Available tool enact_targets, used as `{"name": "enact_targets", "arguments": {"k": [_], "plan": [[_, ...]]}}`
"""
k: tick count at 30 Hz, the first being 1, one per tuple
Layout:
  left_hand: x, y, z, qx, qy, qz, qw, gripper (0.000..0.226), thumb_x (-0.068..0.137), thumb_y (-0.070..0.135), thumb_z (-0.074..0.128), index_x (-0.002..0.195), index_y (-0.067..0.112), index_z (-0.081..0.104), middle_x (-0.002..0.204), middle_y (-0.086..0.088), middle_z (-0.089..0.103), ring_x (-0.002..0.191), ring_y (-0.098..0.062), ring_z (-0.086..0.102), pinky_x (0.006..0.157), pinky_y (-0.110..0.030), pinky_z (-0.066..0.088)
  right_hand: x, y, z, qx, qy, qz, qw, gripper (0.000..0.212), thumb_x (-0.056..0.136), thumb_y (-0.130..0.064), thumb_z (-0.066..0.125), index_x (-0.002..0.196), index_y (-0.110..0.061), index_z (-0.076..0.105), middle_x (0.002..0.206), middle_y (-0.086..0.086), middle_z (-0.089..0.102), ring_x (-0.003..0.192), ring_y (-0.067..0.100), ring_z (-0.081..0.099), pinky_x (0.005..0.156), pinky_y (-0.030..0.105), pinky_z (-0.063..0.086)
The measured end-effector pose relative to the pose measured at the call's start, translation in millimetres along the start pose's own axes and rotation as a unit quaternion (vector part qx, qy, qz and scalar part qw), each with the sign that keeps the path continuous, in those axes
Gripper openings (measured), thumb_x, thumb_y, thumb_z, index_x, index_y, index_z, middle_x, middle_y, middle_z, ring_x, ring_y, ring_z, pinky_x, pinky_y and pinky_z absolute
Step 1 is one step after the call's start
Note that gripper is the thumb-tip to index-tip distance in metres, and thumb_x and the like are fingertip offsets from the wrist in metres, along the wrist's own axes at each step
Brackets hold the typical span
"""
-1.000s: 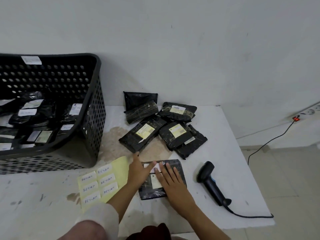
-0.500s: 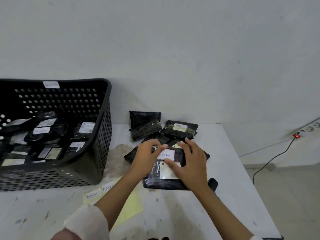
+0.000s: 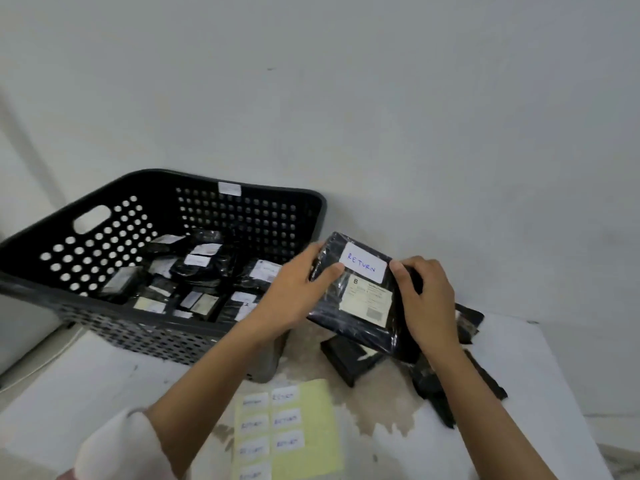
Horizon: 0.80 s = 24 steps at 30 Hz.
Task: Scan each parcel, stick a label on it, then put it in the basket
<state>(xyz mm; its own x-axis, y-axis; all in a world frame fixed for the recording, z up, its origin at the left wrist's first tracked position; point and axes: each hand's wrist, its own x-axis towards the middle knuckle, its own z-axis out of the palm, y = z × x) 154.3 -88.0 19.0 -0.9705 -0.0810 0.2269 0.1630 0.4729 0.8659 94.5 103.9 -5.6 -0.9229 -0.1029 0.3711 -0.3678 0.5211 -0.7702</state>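
Both forearms reach forward; the left hand (image 3: pixel 294 292) and right hand (image 3: pixel 427 299) grip opposite edges of the black plastic-wrapped parcel (image 3: pixel 356 306), thumbs on top.

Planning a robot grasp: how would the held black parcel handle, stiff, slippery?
The parcel likely keeps its shape: it stays flat between the left hand and right hand. Its glossy wrap may be slippery. Probably light.

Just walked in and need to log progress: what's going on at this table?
A person is holding a black parcel in the air with both hands, left hand and right hand gripping its sides. It already carries a white RETURN label. It is beside the black basket, not yet in it; the basket already holds many parcels. More black parcels lie on the white table, and a yellow label sheet lies near the front.
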Motion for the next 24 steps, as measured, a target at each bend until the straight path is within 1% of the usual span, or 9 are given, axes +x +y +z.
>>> {"name": "enact_targets", "arguments": {"k": [3,5,6,9,13,15,17,21,24], "plan": [[0.3,-13.0,-56.2,-0.017,0.098,-0.017,0.995,0.029,0.092,0.039,0.057,0.119,0.032,0.052,0.096,0.021,0.067,0.082,0.014,0.063,0.063,0.001,0.043,17.7,-35.2,36.6,0.053,-0.021,-0.01,0.998,0.024,0.1,-0.035,0.04,0.109,-0.022,0.058,0.107,-0.003,0.054,0.091,0.001,0.047,0.078,0.007,0.033],[3.3,-32.7,-96.3,-0.004,0.184,-0.06,0.981,0.027,0.089,0.044,0.058,0.109,0.028,0.051,0.085,0.014,0.067,0.068,0.014,0.061,0.054,-0.001,0.041,28.9,-55.8,65.2,0.089,-0.029,-0.002,0.996,0.029,0.102,-0.033,0.036,0.121,-0.02,0.053,0.115,-0.002,0.05,0.094,-0.001,0.047,0.078,-0.001,0.03],[5.7,-45.7,-115.3,0.016,0.211,-0.085,0.974,0.028,0.089,0.047,0.057,0.106,0.026,0.049,0.079,0.011,0.064,0.061,0.011,0.059,0.049,-0.003,0.04,34.4,-64.2,80.4,0.096,-0.037,0.004,0.995,0.031,0.103,-0.033,0.035,0.126,-0.02,0.05,0.119,-0.002,0.048,0.1,0.0,0.048,0.082,0.0,0.03],[14.6,-89.3,-161.4,0.08,0.228,-0.155,0.958,0.035,0.091,0.05,0.052,0.103,0.018,0.044,0.073,0.004,0.056,0.056,-0.002,0.054,0.047,-0.018,0.037,52.3,-81.5,127.0,0.008,-0.079,0.012,0.997,0.041,0.102,-0.039,0.034,0.135,-0.017,0.045,0.138,0.008,0.041,0.128,0.019,0.039,0.104,0.029,0.033],[33.7,-149.7,-196.1,0.148,0.132,-0.247,0.948,0.038,0.094,0.044,0.052,0.109,0.011,0.042,0.091,-0.005,0.054,0.073,-0.013,0.051,0.059,-0.026,0.038,64.8,-87.3,175.0,-0.209,-0.183,0.058,0.959,0.052,0.101,-0.048,0.032,0.144,-0.02,0.034,0.16,0.008,0.011,0.147,0.03,0.006,0.115,0.052,0.024],[47.2,-174.9,-201.1,0.172,0.064,-0.273,0.944,0.038,0.094,0.04,0.053,0.11,0.007,0.043,0.1,-0.01,0.053,0.088,-0.024,0.054,0.068,-0.03,0.038,60.4,-80.4,190.9,-0.325,-0.203,0.059,0.922,0.054,0.102,-0.049,0.028,0.146,-0.018,0.03,0.161,0.008,0.006,0.148,0.034,-0.002,0.114,0.056,0.024],[62.1,-193.8,-199.6,0.215,-0.002,-0.286,0.934,0.036,0.094,0.039,0.055,0.107,0.007,0.045,0.096,-0.007,0.05,0.094,-0.028,0.052,0.068,-0.029,0.036,56.2,-76.3,197.7,-0.396,-0.197,0.044,0.896,0.055,0.102,-0.049,0.026,0.147,-0.018,0.027,0.161,0.009,0.008,0.147,0.036,-0.004,0.113,0.059,0.022],[92.8,-228.9,-184.4,0.282,-0.123,-0.3,0.903,0.034,0.092,0.039,0.058,0.088,0.006,0.049,0.08,-0.003,0.046,0.085,-0.023,0.045,0.063,-0.029,0.032,57.3,-76.3,198.7,-0.368,-0.169,0.052,0.913,0.052,0.102,-0.046,0.028,0.142,-0.013,0.036,0.154,0.01,0.025,0.148,0.033,0.003,0.11,0.053,0.033],[112.6,-245.8,-168.3,0.277,-0.124,-0.303,0.903,0.04,0.091,0.038,0.059,0.068,0.015,0.036,0.066,-0.002,0.038,0.066,-0.02,0.042,0.054,-0.031,0.027,59.3,-76.0,200.8,-0.37,-0.15,0.051,0.916,0.051,0.102,-0.044,0.029,0.139,-0.011,0.039,0.149,0.009,0.033,0.147,0.031,0.008,0.107,0.048,0.039]]}}
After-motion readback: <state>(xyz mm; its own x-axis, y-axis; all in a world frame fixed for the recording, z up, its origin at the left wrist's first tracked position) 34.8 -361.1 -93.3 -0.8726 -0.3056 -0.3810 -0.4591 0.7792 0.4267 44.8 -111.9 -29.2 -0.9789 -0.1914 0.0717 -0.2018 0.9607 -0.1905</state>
